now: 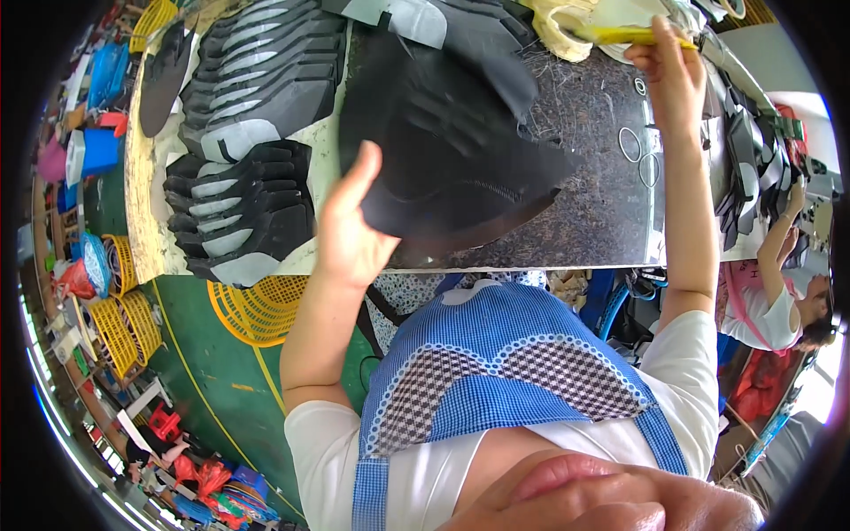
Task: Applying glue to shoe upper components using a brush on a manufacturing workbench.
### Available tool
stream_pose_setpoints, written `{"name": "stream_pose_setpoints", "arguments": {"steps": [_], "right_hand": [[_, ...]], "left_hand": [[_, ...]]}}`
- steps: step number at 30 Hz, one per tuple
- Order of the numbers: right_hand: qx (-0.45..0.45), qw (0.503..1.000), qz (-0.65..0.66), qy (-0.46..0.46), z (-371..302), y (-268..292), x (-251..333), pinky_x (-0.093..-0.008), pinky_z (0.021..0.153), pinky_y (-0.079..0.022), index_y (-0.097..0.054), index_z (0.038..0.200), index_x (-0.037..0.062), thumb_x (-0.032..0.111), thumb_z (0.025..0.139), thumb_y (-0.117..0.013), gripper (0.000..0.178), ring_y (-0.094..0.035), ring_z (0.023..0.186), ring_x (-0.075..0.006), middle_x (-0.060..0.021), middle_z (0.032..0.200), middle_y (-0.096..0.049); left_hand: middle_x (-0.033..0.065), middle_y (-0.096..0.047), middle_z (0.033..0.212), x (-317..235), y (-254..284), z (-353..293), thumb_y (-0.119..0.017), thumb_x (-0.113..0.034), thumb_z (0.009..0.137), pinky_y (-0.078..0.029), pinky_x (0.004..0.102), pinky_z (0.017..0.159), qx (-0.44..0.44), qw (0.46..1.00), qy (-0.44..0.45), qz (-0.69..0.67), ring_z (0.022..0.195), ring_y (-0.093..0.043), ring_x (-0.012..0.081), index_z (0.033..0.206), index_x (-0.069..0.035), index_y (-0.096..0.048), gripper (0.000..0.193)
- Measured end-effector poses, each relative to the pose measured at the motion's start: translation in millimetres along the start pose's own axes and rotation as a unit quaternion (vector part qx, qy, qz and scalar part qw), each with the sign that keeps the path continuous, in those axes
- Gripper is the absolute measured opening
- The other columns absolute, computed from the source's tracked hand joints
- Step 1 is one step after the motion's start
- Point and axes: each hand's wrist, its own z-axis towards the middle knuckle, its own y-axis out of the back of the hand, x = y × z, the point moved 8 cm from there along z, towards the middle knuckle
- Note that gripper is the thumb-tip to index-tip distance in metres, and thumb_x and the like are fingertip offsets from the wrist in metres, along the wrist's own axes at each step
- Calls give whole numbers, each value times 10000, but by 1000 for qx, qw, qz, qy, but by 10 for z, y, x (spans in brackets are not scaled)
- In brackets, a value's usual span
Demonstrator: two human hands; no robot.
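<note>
Item: black shoe-upper piece, gripped in my left hand above the dark worktable. My right hand pinches a yellow brush. Stacked black-grey pieces lie left.

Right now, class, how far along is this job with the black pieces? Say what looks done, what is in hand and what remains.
Done, it seems: two fanned stacks of black pieces lie at the table's left. In hand: the left hand lifts one black piece while the right hand holds a yellow brush near a cream container. What remains cannot be counted; more dark pieces lie at the right.
</note>
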Motion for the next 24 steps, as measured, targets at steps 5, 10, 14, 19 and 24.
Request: {"name": "stream_pose_setpoints", "arguments": {"steps": [5, 10, 14, 19, 24], "right_hand": [[165, 984, -54, 35, -624, -981, 114, -237, 627, -544, -628, 936, -1, 245, 888, -698, 260, -672, 715, -129, -94, 819, -689], [214, 935, -219, 178, -919, -1119, 88, -273, 661, -540, -625, 899, 11, 187, 839, -738, 218, -680, 728, -137, -83, 802, -690], [230, 943, -211, 116, -965, -948, 136, -260, 631, -525, -631, 878, 7, 187, 842, -735, 211, -669, 694, -135, -82, 802, -691], [17, 973, -212, 94, -650, -441, 386, -267, 688, -524, -679, 943, -10, 374, 977, -508, 422, -653, 703, -146, -95, 838, -677], [-124, 951, -200, 201, -449, 971, -81, -242, 818, -489, -588, 1173, -33, 146, 989, -505, 270, -605, 851, -162, -66, 903, -613]], "left_hand": [[150, -573, 1282, 342, 406, 191, -420, -279, 1022, -462, 389, 1015, -61, 994, 86, 35, 1174, -570, 244, 1308, 31, -479, 426], [157, -554, 1309, 346, 439, 263, -391, -287, 1030, -453, 396, 1028, -55, 994, 82, 55, 1191, -561, 255, 1328, 33, -458, 442], [164, -550, 1311, 293, 470, 231, -385, -302, 1032, -438, 403, 1044, -58, 994, 80, 53, 1204, -549, 258, 1330, 34, -458, 455], [112, -552, 1325, 219, 258, 63, -436, -388, 1005, -360, 422, 1083, 71, 991, 116, -10, 1232, -519, 248, 1325, -2, -480, 504], [102, -631, 1168, -1454, 295, -446, -542, -360, 967, -479, 351, 869, -87, 715, -393, 572, 1007, -621, 250, 1284, 11, -515, 488]]}}
